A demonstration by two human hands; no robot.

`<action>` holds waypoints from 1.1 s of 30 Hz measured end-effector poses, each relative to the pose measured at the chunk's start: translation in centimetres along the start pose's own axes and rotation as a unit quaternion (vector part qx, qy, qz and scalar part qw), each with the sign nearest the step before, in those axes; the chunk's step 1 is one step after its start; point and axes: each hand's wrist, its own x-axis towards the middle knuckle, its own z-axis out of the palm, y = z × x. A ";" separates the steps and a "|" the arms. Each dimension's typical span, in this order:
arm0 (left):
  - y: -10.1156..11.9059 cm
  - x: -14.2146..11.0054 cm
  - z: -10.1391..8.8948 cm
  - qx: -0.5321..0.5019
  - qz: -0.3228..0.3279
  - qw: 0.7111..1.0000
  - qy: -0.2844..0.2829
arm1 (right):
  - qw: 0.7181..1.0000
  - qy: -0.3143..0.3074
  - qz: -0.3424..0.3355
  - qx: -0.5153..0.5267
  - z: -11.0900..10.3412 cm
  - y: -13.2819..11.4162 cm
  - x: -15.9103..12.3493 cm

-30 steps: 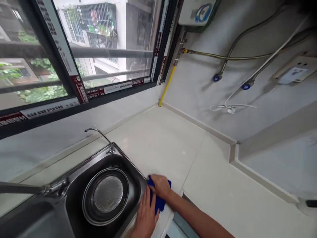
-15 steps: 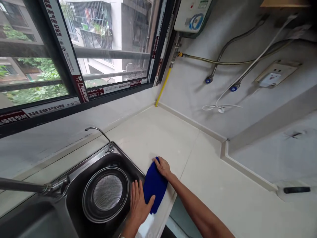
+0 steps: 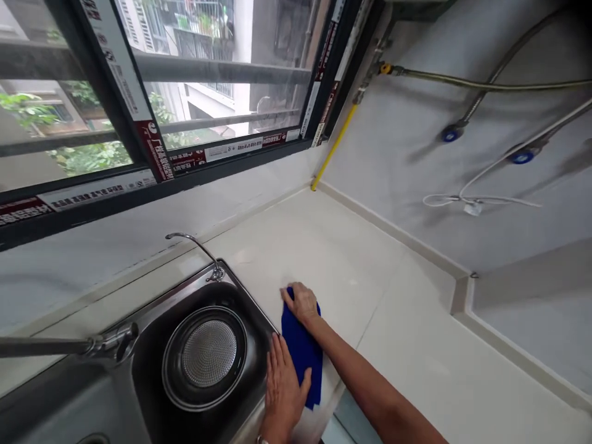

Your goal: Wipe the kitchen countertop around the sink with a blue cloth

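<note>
A blue cloth (image 3: 300, 345) lies on the pale countertop along the right rim of the sink. My right hand (image 3: 303, 302) rests on the cloth's far end, its fingers curled over the fabric. Beside the cloth's near left side, my left hand (image 3: 283, 383) is stretched out with its fingers together and the thumb apart, over the sink's edge. Its thumb reaches over the cloth; whether it touches the fabric I cannot tell. In the sink bowl (image 3: 259, 364) sits a round dark pan (image 3: 209, 353) with a textured, shiny centre, left of my left hand.
A slim curved tap (image 3: 197, 243) rises at the sink's far corner, and a thicker faucet (image 3: 106, 344) reaches in from the left. The countertop (image 3: 342, 246) runs to the walls. A yellow pipe (image 3: 335, 145) stands in the corner beside the window (image 3: 222, 80).
My view has shifted, with the water heater mostly out of frame. My right hand and the cloth are slightly nearer the sink. My left hand's fingers have drawn closer together.
</note>
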 end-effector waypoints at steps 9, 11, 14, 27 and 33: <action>0.7 0.7 1.8 0.000 0.016 1.000 0.009 | 0.995 -0.055 -0.084 -0.018 0.5 0.2 -4.6; 1.0 1.0 1.6 0.007 0.008 1.000 0.020 | 0.998 -0.029 -0.049 -0.022 0.6 -0.2 -0.2; 1.0 1.3 1.4 -0.017 -0.010 1.000 0.018 | 0.999 -0.012 -0.040 -0.024 -0.4 -0.4 0.4; 0.9 1.5 0.9 -0.063 -0.027 0.997 -0.041 | 0.998 -0.026 -0.017 -0.047 -1.2 1.1 1.4; 0.0 1.6 1.3 -0.107 -0.085 0.987 -0.090 | 0.988 -0.073 -0.124 -0.048 -1.8 0.5 -9.4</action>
